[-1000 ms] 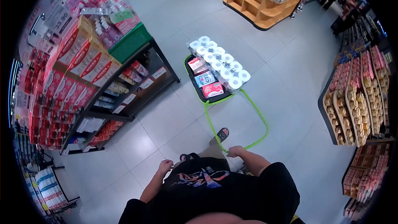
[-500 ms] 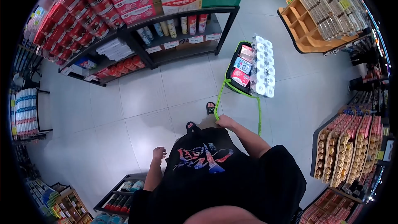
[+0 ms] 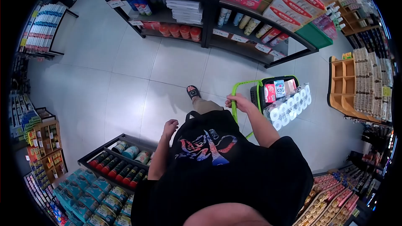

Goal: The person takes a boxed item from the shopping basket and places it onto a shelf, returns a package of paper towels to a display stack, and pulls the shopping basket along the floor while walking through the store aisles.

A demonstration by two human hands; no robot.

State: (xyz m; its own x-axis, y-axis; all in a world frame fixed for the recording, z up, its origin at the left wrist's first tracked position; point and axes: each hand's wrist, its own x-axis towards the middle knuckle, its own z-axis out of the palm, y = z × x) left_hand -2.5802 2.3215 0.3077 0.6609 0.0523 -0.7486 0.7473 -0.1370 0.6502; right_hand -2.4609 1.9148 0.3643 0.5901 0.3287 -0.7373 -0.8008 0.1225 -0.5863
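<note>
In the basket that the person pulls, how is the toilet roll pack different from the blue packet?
The toilet roll pack is much larger than the blue packet. The pack's wrap shows many white rolls; the packet has a printed blue-and-white cover. The pack sticks out past the side of the basket, while the packet sits inside. Both travel with the basket.

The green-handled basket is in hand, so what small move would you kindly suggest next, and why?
I would probably bring the free left hand over to steady the roll pack, since it overhangs the basket while only the right hand grips the green handle.
</note>
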